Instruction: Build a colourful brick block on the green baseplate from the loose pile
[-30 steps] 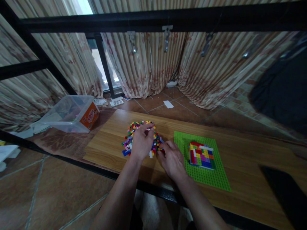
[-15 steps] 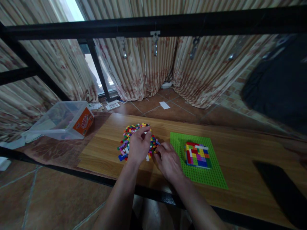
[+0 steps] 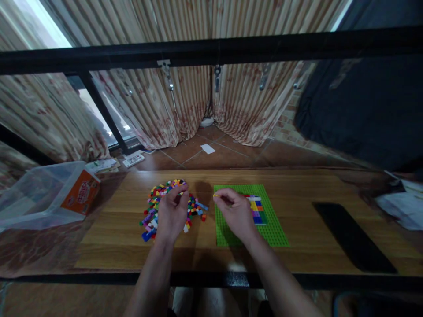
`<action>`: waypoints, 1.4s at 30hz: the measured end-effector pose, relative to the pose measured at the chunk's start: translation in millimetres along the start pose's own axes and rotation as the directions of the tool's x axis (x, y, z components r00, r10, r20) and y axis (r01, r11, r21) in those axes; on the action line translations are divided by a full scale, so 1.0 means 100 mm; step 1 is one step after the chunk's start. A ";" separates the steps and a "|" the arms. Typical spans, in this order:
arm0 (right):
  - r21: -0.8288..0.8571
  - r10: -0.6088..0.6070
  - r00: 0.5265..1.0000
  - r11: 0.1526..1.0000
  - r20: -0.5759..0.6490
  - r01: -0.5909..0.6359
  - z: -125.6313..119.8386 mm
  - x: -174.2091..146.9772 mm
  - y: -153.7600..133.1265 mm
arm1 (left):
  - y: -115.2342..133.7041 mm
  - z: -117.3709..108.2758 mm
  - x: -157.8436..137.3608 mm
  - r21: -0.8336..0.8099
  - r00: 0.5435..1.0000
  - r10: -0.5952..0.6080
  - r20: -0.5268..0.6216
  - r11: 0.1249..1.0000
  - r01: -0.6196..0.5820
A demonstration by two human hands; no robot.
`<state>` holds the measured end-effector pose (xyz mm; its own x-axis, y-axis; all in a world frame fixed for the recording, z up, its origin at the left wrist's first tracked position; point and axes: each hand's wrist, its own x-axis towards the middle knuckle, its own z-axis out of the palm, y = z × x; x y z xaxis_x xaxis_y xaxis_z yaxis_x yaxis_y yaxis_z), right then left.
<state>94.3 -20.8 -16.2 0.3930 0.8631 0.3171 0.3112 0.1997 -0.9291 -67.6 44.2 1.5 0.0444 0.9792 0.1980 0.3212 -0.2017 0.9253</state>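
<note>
My right hand (image 3: 236, 212) is over the green baseplate (image 3: 277, 235), pinching a small yellow toy brick (image 3: 216, 195) between thumb and fingertips. Behind it, a flat block built of multicoloured bricks (image 3: 257, 210) sits on the plate, its left part hidden by the hand. To the left, my left hand (image 3: 172, 215) hovers over a heap of loose coloured bricks (image 3: 150, 219). Its fingers are loosely bent, with the thumb apart from the index finger, and nothing shows between them.
A clear plastic box with an orange label (image 3: 81, 193) stands left of the wooden board (image 3: 109, 233). A black flat slab (image 3: 353, 235) lies at the right. Beyond the far edge are papers on the floor and curtains (image 3: 185, 101); a dark bar (image 3: 198, 53) crosses above.
My right hand has gone from the heap to above the baseplate, with a yellow brick now showing in its fingertips. My left hand stays over the heap. The view has turned right.
</note>
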 end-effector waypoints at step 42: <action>0.361 0.498 0.862 0.824 -0.094 -0.437 -1.05 0.25 0.55 | 0.02 0.26 -0.08 0.121 0.980 0.088 0.178 0.986 -0.110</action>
<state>212.5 -37.2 -39.6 0.5753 0.7997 -0.1720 -0.2275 -0.0455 -0.9727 -42.9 36.1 -6.4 0.2404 0.9460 0.2175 0.4267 -0.3042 0.8517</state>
